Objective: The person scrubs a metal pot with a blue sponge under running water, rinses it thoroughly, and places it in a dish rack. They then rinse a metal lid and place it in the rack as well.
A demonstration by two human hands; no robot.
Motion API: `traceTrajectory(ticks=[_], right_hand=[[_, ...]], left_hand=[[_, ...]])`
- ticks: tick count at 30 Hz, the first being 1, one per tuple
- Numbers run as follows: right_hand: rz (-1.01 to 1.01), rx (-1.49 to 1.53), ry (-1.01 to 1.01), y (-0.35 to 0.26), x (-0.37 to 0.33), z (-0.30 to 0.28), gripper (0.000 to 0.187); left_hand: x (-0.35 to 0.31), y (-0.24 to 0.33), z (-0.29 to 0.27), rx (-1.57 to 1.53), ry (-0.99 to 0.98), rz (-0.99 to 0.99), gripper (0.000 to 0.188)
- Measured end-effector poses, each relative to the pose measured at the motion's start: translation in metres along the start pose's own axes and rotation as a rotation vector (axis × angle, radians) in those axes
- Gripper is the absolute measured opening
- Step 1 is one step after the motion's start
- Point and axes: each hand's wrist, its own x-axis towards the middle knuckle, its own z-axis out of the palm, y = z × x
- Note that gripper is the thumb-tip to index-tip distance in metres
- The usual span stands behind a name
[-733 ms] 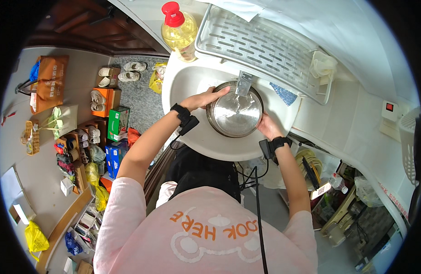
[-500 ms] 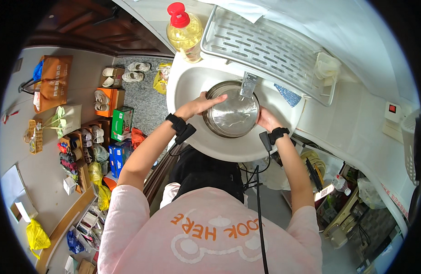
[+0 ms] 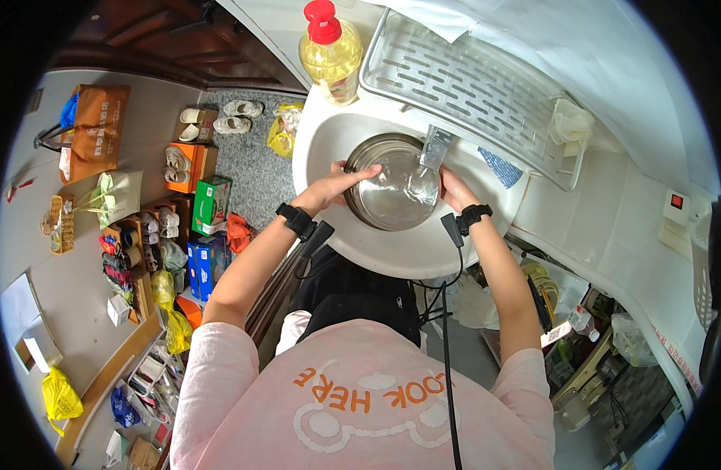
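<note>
Metal bowl (image 3: 368, 150) held between left hand (image 3: 329, 188) and right hand (image 3: 455, 191), both half-curled; fingers partly hidden behind it

Between your left hand (image 3: 329, 188) and your right hand (image 3: 456, 193) you have a round, silver-coloured metal bowl (image 3: 393, 197), its mouth facing up toward you. Its smooth metal is shiny, with bright, rippled glints on the side nearest the faucet (image 3: 436, 146), and its banded wall shows along your left. It sits within the white sink (image 3: 320, 153), partly under the faucet's end; you cannot tell whether it touches the bottom.
</note>
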Motion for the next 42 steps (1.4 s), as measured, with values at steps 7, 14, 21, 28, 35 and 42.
traceTrajectory(ticks=[7, 14, 21, 28, 35, 42], right_hand=[[-0.04, 0.025, 0.07, -0.002, -0.011, 0.0, 0.038], [-0.019, 0.121, 0.109, 0.005, -0.024, -0.005, 0.035], [-0.05, 0.231, 0.146, 0.021, -0.035, -0.024, 0.031], [0.061, 0.221, 0.266, 0.033, -0.046, -0.037, 0.034], [0.106, 0.173, 0.138, 0.045, -0.042, -0.031, 0.027], [0.066, 0.159, 0.029, 0.044, -0.031, -0.009, 0.032]], left_hand=[[0.011, -0.004, 0.002, -0.081, -0.088, -0.027, 0.14], [0.025, -0.002, 0.004, -0.247, -0.185, -0.049, 0.138], [0.04, 0.009, 0.01, -0.197, -0.301, -0.097, 0.14], [0.041, 0.021, 0.027, 0.028, -0.265, -0.122, 0.137], [0.02, 0.035, 0.028, 0.319, -0.125, -0.056, 0.124], [0.019, 0.026, 0.026, 0.347, 0.146, -0.027, 0.145]])
